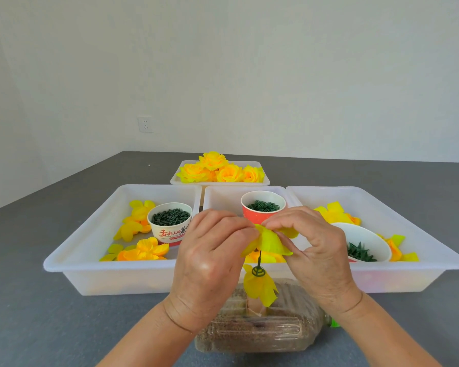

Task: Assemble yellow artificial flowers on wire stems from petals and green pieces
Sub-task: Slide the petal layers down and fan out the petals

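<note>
Both of my hands pinch a yellow petal layer held above a thin green stem. My left hand grips its left edge, my right hand its right edge. Below it on the stem sit a round green disc piece and another yellow petal layer. The stem stands in a sand-filled clear plastic bottle lying on its side in front of me. Loose yellow petals lie in the left tray.
Three white trays stand side by side on the grey table. A white cup of green pieces, a red cup of green rings and a tipped white cup of green calyxes sit in them. A far tray holds finished yellow flowers.
</note>
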